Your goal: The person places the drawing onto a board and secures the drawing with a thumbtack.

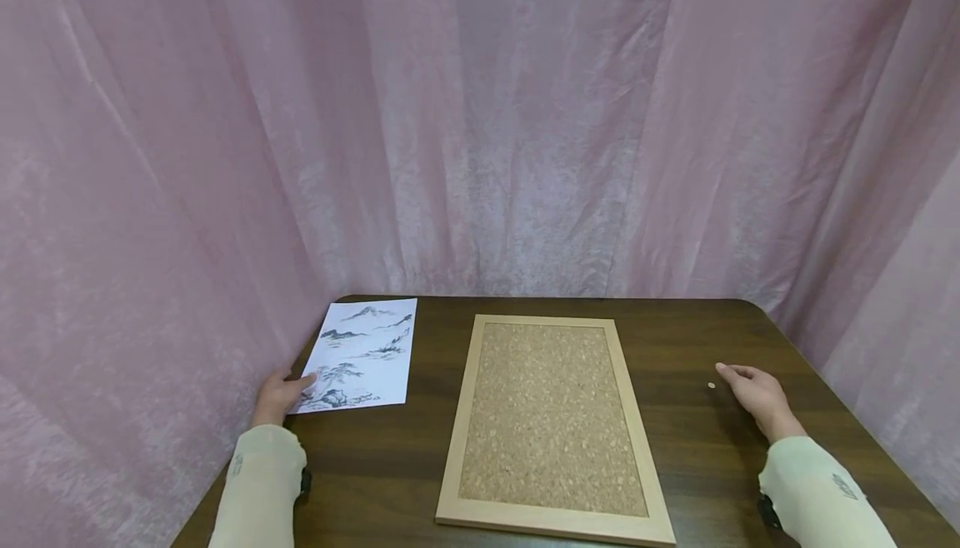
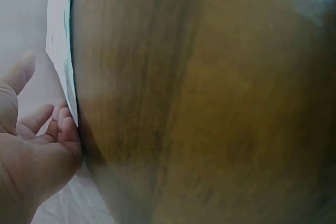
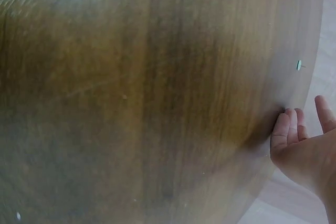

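Observation:
At the lower left corner of a white sheet of paper (image 1: 386,336) printed with an ink landscape is my left hand (image 1: 279,394). Its thumb shows over the sheet in the head view. In the left wrist view the thumb stands apart from the fingers (image 2: 66,129), which are beside the paper's corner (image 2: 62,24). On the right, my right hand (image 1: 756,398) is at a small pale thumbtack (image 1: 711,386), with a gap between them. The right wrist view shows the thumbtack (image 3: 298,65) lying with its pin sideways, and the right hand (image 3: 304,142) holding nothing.
A cork board (image 1: 551,415) with a light wooden frame lies in the middle of the dark wooden table (image 1: 375,473), between my hands. Pink curtains (image 1: 525,132) hang behind the table and along both its sides.

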`<state>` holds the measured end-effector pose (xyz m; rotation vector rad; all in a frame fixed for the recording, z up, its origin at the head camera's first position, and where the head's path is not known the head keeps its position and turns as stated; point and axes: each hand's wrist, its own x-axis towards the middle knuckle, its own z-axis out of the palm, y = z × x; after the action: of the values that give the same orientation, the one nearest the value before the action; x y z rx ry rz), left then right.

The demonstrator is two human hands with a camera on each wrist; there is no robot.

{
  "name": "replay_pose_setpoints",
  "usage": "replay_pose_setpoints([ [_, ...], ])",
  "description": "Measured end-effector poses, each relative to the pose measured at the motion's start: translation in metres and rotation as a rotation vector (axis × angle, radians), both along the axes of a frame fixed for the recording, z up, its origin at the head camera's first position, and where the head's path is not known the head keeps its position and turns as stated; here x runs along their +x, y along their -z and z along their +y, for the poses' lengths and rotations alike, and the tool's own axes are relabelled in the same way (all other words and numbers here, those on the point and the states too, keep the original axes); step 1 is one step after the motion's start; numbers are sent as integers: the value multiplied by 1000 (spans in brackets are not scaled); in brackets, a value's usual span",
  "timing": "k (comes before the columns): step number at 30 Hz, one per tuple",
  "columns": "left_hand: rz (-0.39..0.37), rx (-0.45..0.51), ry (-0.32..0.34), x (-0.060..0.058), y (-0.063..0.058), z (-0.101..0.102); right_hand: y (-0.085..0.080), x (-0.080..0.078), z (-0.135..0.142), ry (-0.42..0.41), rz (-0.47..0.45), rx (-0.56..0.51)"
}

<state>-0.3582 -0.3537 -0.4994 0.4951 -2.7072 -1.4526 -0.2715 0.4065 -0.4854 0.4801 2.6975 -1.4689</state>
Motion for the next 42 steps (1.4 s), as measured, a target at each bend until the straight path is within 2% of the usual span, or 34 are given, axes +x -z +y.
replay_pose_setpoints([
  [8,28,-195,29,6,-1,7,16,-2,4,6,51,-16],
  [12,31,-311,16,4,3,10,24,-4,7,7,69,-24],
  [15,18,-345,-2,3,7,10,27,-6,7,7,68,-10],
  [23,25,-369,4,2,8,10,20,-6,-2,28,89,120],
  [29,33,-362,-11,0,9,13,23,-8,-5,78,79,216],
  [34,54,-316,-17,-1,11,10,26,-10,-5,90,76,273],
  [42,56,-239,-4,6,6,7,23,-9,-7,75,91,301],
])
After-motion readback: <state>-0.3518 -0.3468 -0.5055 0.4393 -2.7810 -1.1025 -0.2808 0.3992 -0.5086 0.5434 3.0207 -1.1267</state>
